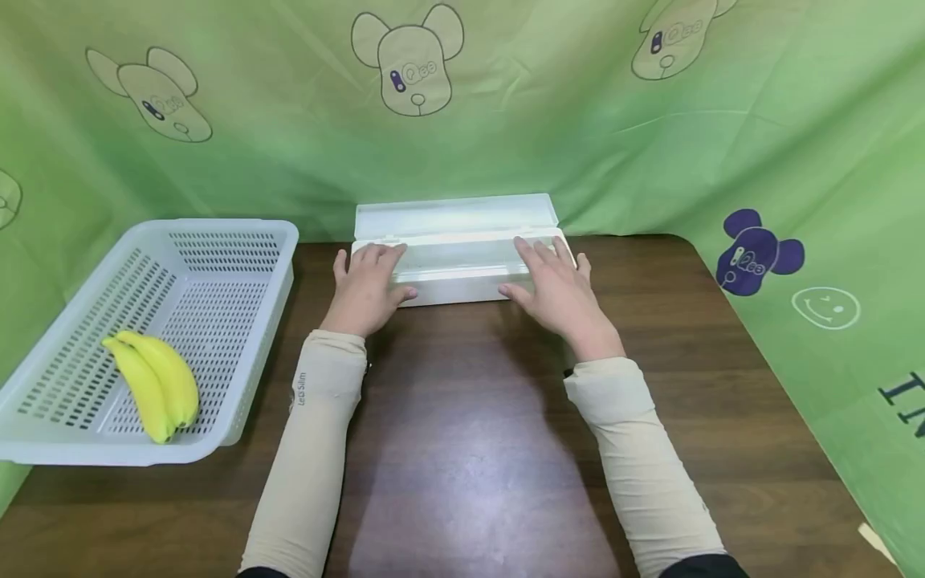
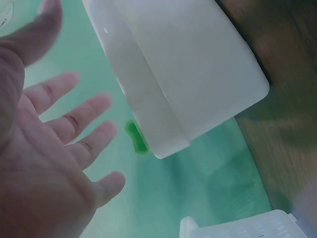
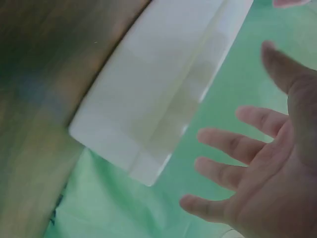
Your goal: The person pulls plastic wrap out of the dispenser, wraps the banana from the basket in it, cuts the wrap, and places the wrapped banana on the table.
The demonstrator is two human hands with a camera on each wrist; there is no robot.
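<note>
A long white box (image 1: 462,291) stands at the back of the table, its hinged lid (image 1: 455,215) raised behind it. My left hand (image 1: 364,289) is over the box's left end with fingers spread. Over the right end is my right hand (image 1: 560,293), its fingers likewise spread. Both wrist views show a gap between the hands and the box, and neither hand holds anything. In the left wrist view a small green piece (image 2: 136,138) shows beside the box's edge. What lies inside the box cannot be made out.
At the left is a white plastic basket (image 1: 278,321) with slotted walls, holding yellow bananas (image 1: 162,377). A green printed cloth (image 1: 578,144) hangs behind and around the dark wooden table (image 1: 448,449). Something small and pale (image 1: 876,546) is by the table's right edge.
</note>
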